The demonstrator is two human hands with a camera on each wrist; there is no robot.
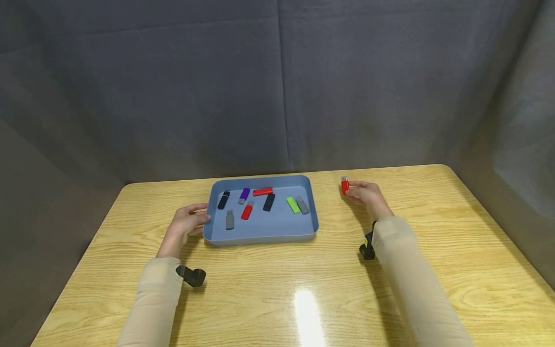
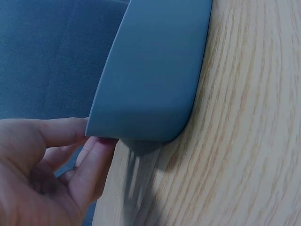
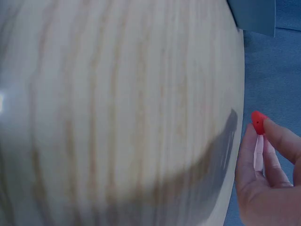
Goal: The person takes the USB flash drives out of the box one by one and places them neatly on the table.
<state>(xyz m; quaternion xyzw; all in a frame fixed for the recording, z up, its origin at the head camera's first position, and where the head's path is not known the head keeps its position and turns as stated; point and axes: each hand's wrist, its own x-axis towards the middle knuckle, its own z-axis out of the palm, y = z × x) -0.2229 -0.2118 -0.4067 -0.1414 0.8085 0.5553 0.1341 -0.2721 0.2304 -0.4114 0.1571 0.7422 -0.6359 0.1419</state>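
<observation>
My right hand (image 1: pixel 365 195) pinches a red USB stick (image 1: pixel 345 186) between thumb and fingers, its metal plug pointing away from me, to the right of the tray. In the right wrist view only the red end of that stick (image 3: pixel 258 122) shows at the fingertips. With thumb and fingers my left hand (image 1: pixel 187 222) grips the left wall of a shallow blue-grey tray (image 1: pixel 269 237). From the left wrist view, the thumb meets the rim of the tray (image 2: pixel 146 80). Inside lie several USB sticks, among them a purple one (image 1: pixel 244 194), a green one (image 1: pixel 293 205) and a black one (image 1: pixel 269 202).
The tray stands on a wood-grain table (image 1: pixel 256 289) near its far edge. Behind and at both sides hang dark grey cloth walls (image 1: pixel 208 96). A bright light reflection lies on the table's front part.
</observation>
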